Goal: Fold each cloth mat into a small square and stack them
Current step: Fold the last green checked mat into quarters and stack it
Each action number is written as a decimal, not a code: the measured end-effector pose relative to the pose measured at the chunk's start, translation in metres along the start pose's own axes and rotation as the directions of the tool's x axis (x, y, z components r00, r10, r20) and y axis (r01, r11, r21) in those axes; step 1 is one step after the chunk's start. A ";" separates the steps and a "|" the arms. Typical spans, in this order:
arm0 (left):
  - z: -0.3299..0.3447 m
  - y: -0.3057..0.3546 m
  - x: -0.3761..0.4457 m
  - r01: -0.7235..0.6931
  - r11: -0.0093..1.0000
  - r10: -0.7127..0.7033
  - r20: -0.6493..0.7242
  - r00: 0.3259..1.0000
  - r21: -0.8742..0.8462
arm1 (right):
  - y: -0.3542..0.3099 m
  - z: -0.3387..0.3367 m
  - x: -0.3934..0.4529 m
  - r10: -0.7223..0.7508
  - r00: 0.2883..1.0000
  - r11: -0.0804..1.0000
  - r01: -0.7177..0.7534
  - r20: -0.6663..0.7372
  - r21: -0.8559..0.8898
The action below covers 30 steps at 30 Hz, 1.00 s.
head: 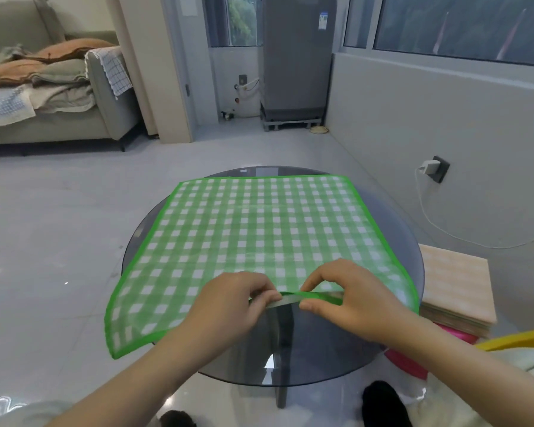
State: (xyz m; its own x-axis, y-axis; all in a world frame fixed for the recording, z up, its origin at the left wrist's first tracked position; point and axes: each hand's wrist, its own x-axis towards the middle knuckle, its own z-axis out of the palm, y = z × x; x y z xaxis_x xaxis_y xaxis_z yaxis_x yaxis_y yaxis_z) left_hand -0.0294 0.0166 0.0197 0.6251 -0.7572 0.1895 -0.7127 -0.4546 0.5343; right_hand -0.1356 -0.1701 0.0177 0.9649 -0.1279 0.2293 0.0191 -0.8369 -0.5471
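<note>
Green-and-white checked cloth mat with bright green border lies spread flat on round dark glass bench, left and near corners drooping past rim. Left hand and right hand both pinch near hem at middle, close together, hem lifted slightly off glass.

Handling, by look: thin, light, limp fabric (no stiffness at overhang); likely slides easily on glass. Better hold: near corners, hands well apart, so edge carries over evenly.

Stack of peach-orange folded cloths sits right of bench, beside it.
</note>
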 end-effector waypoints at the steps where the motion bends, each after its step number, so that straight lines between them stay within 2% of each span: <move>1: -0.003 0.003 0.002 -0.014 1.000 0.014 -0.026 1.000 0.009 | -0.001 -0.003 0.001 -0.021 0.998 1.000 0.020 -0.060 -0.018; 7: -0.022 0.011 0.012 -0.044 0.987 0.069 -0.162 0.984 0.154 | -0.005 -0.020 0.008 0.001 0.949 0.998 -0.019 -0.315 -0.052; 10: -0.035 0.008 0.018 -0.004 0.972 0.060 -0.232 0.971 0.233 | -0.008 -0.030 0.012 0.051 0.926 0.997 -0.070 -0.374 -0.038; 15: -0.046 0.011 0.032 0.007 0.939 0.113 -0.326 0.939 0.345 | -0.013 -0.045 0.022 0.082 0.931 0.981 -0.138 -0.355 -0.134; 20: -0.061 0.018 0.045 -0.046 0.906 0.169 -0.260 0.951 0.421 | -0.015 -0.070 0.034 0.110 0.955 0.964 -0.170 -0.277 -0.203; 23: -0.071 0.018 0.058 -0.107 0.871 0.273 -0.291 0.917 0.480 | -0.018 -0.083 0.048 0.081 0.955 0.947 -0.163 -0.284 -0.278; 27: -0.071 0.001 0.094 -0.173 0.882 0.326 -0.304 0.895 0.438 | -0.009 -0.088 0.081 0.044 0.952 0.931 -0.149 -0.304 -0.333; 30: -0.057 -0.025 0.117 -0.140 0.898 0.294 -0.331 0.897 0.417 | 0.010 -0.076 0.110 0.013 0.955 0.914 -0.131 -0.295 -0.383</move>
State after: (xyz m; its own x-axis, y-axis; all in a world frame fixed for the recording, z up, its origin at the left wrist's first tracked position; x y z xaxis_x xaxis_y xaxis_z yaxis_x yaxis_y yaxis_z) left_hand 0.0796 -0.0339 0.0760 0.4565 -0.6572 0.5997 -0.8604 -0.4977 0.1096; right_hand -0.0493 -0.2326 0.0985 0.8447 -0.2905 0.4496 -0.2097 -0.9523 -0.2215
